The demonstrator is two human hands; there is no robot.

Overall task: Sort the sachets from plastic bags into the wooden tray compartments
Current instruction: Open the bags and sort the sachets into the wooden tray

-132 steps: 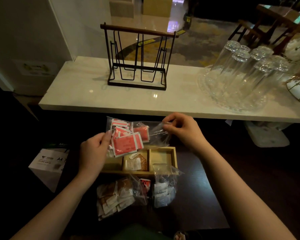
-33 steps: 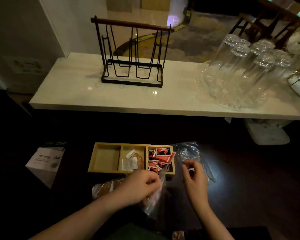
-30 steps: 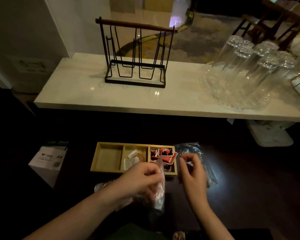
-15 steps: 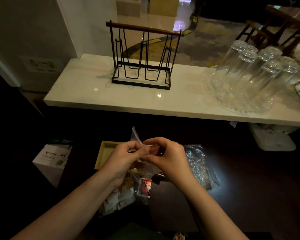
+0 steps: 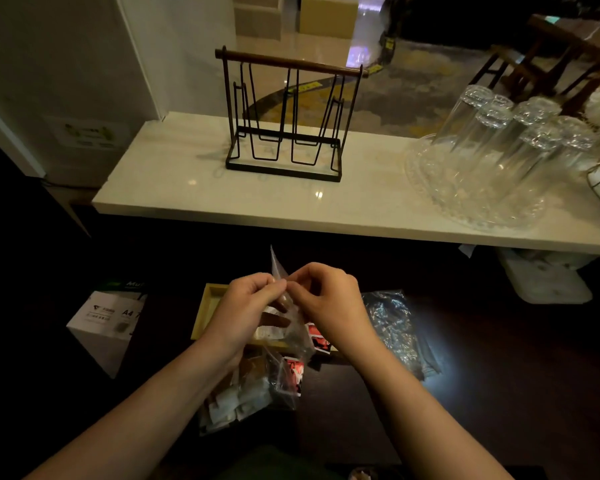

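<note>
A clear plastic bag [image 5: 291,336] of sachets hangs above the wooden tray [image 5: 204,315], its top corner sticking up between my hands. My left hand [image 5: 246,308] and my right hand [image 5: 326,299] both pinch the bag's top edge, fingertips almost touching. Most of the tray is hidden behind my hands; only its left end shows, and red sachets [image 5: 317,339] peek out by its right end. Another bag of brown and white sachets [image 5: 243,393] lies on the dark table in front of the tray.
An empty crumpled plastic bag [image 5: 394,327] lies right of the tray. A white A4 paper box [image 5: 104,323] stands at the left. On the marble counter [image 5: 194,188] behind stand a black wire rack [image 5: 284,123] and a glass tray of upturned glasses [image 5: 492,157].
The red sachets have gone from their bag into the tray's right compartment and that bag lies empty. Both hands then lifted another bag above the tray; since half a second ago they barely moved.
</note>
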